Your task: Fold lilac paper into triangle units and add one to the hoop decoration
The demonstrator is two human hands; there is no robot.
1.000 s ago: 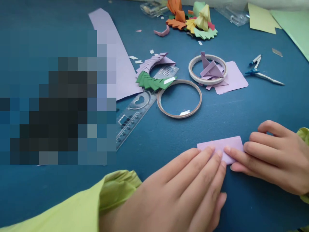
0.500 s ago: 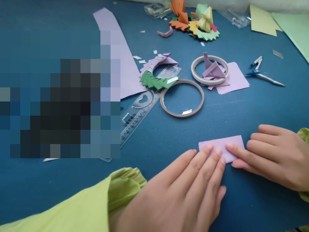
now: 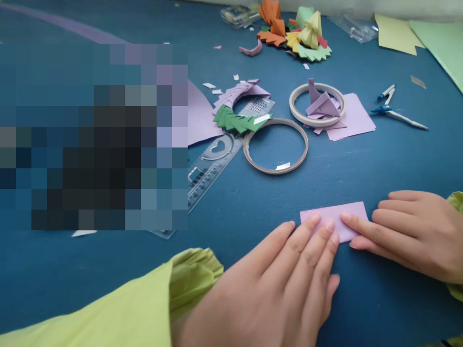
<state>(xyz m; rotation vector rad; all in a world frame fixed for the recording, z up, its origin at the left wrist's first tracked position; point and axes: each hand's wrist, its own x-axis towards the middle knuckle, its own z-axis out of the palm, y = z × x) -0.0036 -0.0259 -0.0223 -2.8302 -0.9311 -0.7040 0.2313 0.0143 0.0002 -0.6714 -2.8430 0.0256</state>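
Folded lilac paper strip (image 3: 334,218) lies flat on the blue table (image 3: 379,164) near me. My left hand (image 3: 275,289) and right hand (image 3: 412,236), both open and flat, press fingertips onto it from either side. It looks folded once only; finished folded pieces (image 3: 323,103) sit beyond, inside a tape ring (image 3: 294,101).

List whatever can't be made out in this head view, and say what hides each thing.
- Near edge of the lilac paper strip: covered by the fingertips of the left hand and right hand.
- Lower end of the clear ruler and the table left of it: behind a pixelated block.
- Green sheet: cut off by the right edge.
- Ruler markings: too small to read.
- Folded paper pile at the far edge: too small to tell shapes.
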